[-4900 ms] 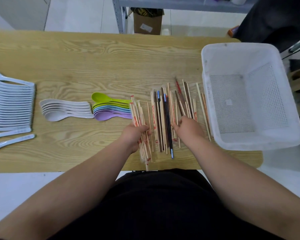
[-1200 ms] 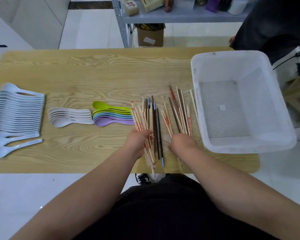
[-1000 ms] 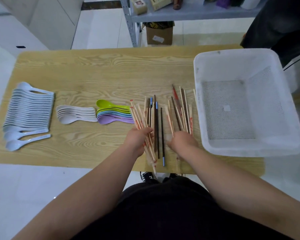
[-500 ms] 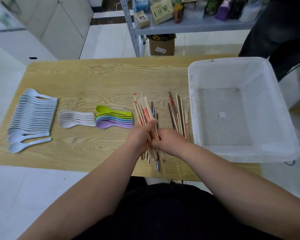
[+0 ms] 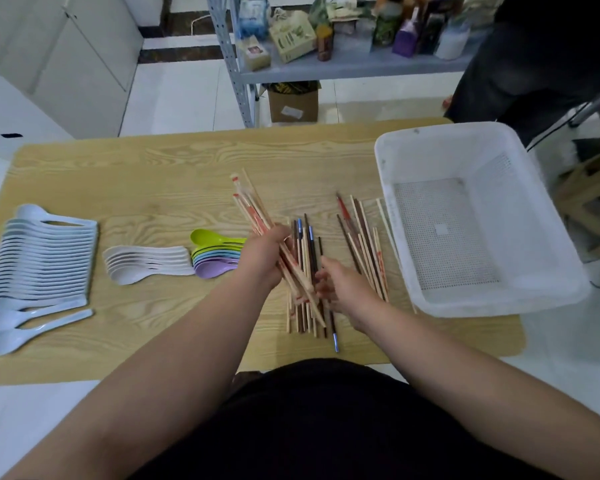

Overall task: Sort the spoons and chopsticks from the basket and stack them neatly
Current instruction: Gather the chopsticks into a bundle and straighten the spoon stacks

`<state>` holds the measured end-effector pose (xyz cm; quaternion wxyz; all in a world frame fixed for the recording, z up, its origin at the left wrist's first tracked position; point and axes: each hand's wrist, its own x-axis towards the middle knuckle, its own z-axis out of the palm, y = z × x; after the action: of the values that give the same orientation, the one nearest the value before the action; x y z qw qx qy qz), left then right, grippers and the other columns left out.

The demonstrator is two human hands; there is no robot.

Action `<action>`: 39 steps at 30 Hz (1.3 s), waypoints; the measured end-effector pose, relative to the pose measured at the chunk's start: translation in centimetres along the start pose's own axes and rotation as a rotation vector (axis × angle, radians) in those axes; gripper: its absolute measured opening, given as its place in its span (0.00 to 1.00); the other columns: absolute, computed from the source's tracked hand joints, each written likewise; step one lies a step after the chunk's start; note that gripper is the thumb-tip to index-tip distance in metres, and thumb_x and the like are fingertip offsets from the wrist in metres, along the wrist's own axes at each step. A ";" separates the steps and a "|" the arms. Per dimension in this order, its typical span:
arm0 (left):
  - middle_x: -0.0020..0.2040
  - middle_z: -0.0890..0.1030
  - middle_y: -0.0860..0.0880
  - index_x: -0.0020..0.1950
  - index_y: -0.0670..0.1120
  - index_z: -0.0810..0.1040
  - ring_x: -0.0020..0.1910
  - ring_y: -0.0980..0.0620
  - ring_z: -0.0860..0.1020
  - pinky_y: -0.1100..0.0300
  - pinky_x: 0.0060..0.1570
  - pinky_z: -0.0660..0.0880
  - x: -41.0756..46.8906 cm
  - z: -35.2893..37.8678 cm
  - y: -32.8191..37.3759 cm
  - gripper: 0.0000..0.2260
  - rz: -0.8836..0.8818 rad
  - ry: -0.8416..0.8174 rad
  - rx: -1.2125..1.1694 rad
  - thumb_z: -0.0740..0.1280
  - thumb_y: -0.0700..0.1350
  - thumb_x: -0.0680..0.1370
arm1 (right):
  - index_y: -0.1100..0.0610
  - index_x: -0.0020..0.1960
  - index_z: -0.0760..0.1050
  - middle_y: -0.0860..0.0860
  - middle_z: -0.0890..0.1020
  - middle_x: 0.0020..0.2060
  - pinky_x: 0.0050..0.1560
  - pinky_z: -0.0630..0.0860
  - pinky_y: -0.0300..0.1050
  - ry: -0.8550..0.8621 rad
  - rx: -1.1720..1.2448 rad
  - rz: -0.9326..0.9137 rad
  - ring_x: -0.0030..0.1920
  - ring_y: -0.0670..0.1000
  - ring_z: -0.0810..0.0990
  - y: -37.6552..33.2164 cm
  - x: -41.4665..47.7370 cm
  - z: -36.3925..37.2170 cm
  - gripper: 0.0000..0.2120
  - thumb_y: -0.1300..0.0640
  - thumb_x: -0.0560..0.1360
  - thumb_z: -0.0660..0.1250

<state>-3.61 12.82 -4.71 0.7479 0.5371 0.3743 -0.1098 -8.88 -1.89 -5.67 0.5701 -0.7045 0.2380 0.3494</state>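
My left hand (image 5: 262, 261) grips a bundle of pale wooden chopsticks with red print (image 5: 252, 206), lifted and slanting up to the left. My right hand (image 5: 343, 289) sits just right of the bundle's lower end, fingers curled at the sticks; what it holds is unclear. Dark and blue-tipped chopsticks (image 5: 309, 244) lie on the wooden table (image 5: 174, 178) under the hands. More loose chopsticks (image 5: 364, 244) lie beside the white basket (image 5: 409, 216), which holds nothing. To the left sit the stacked coloured spoons (image 5: 215, 258), white spoons (image 5: 146, 263) and a long row of pale blue spoons (image 5: 39, 258).
Two loose pale blue spoons (image 5: 25, 323) lie at the table's near left. Behind the table stands a metal shelf (image 5: 343, 64) with boxes and bottles, and a cardboard box (image 5: 293, 103) on the floor. A person in dark clothes (image 5: 541, 57) stands at the far right.
My left hand has gathered the red-printed chopsticks and raised them off the table, slanting left. My right hand has moved in to the bundle's lower end. The camera has tilted up.
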 end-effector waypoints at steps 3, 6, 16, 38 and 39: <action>0.26 0.71 0.48 0.38 0.44 0.72 0.23 0.53 0.72 0.63 0.26 0.72 0.8 -1.1 0.9 0.10 -0.002 -0.029 -0.083 0.65 0.34 0.78 | 0.59 0.53 0.79 0.56 0.83 0.45 0.57 0.77 0.58 -0.071 0.333 0.301 0.51 0.59 0.82 0.4 -0.1 2.4 0.32 0.32 0.79 0.54; 0.27 0.72 0.47 0.39 0.45 0.72 0.25 0.52 0.73 0.62 0.27 0.72 0.5 -1.7 0.0 0.10 -0.003 -0.071 -0.069 0.65 0.34 0.78 | 0.65 0.55 0.78 0.62 0.80 0.40 0.51 0.82 0.58 0.008 0.704 0.350 0.44 0.61 0.81 -0.5 0.6 4.9 0.34 0.34 0.80 0.55; 0.27 0.75 0.45 0.38 0.44 0.73 0.27 0.47 0.74 0.56 0.31 0.72 1.5 -5.4 -0.7 0.08 0.128 -0.137 0.265 0.68 0.34 0.74 | 0.57 0.55 0.79 0.54 0.85 0.41 0.50 0.82 0.57 0.159 0.147 0.092 0.41 0.56 0.85 1.2 3.0 6.5 0.22 0.39 0.79 0.63; 0.55 0.83 0.44 0.59 0.44 0.78 0.56 0.43 0.81 0.59 0.47 0.70 3.3 -5.8 -7.0 0.20 0.119 -0.029 1.136 0.76 0.52 0.73 | 0.56 0.59 0.70 0.53 0.79 0.50 0.46 0.78 0.50 0.259 -0.991 -0.155 0.48 0.55 0.79 2.8 4.8 1.9 0.15 0.51 0.78 0.69; 0.55 0.83 0.44 0.59 0.45 0.78 0.56 0.43 0.80 0.59 0.48 0.71 3.3 -5.6 -7.2 0.21 0.125 -0.022 1.160 0.76 0.53 0.72 | 0.56 0.59 0.70 0.53 0.78 0.50 0.44 0.76 0.49 0.257 -1.009 -0.154 0.48 0.55 0.78 2.7 4.8 1.8 0.15 0.51 0.77 0.69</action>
<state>-7.86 15.74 -12.95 0.3402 0.8789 0.2128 -0.2580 -8.14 -0.49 -11.25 0.1499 -0.9440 0.0558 0.2884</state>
